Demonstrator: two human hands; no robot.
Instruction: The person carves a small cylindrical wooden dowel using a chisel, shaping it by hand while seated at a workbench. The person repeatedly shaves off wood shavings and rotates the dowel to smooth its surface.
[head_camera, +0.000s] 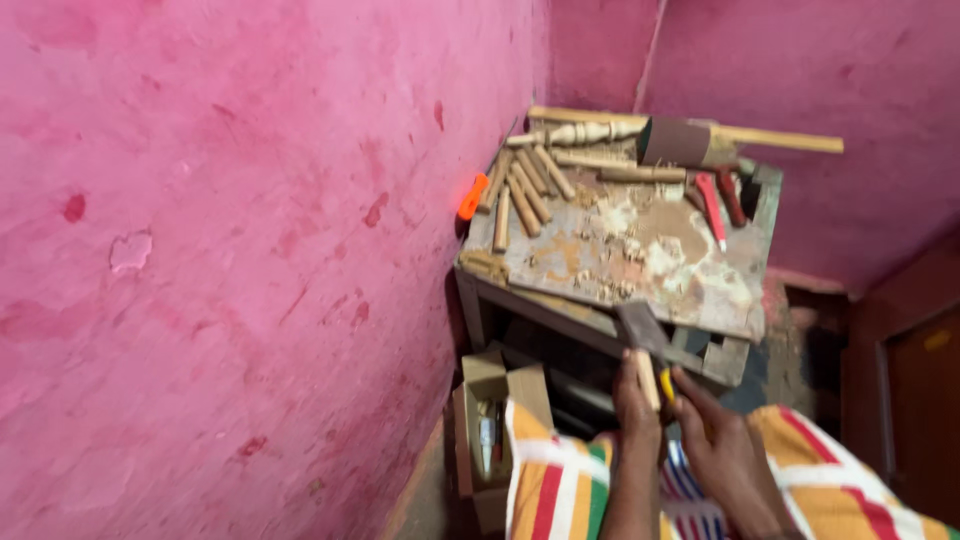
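Note:
My left hand (636, 412) grips the wooden handle of a small hatchet (643, 336), its grey metal head raised just below the front edge of the workbench (620, 300). My right hand (722, 448) is beside it, fingers curled around a small yellow piece (667, 384) next to the handle. Both hands are over my lap, which is covered in striped orange, white, green and blue cloth (560, 480).
The bench top carries wood shavings, several turned wooden pegs (525, 190), a turned spindle (585, 133), a long wooden strip (780, 138), a brown block (678, 142) and red-handled tools (712, 205). An orange-handled tool (472, 196) hangs by the pink wall. A cardboard box (485, 420) stands below left.

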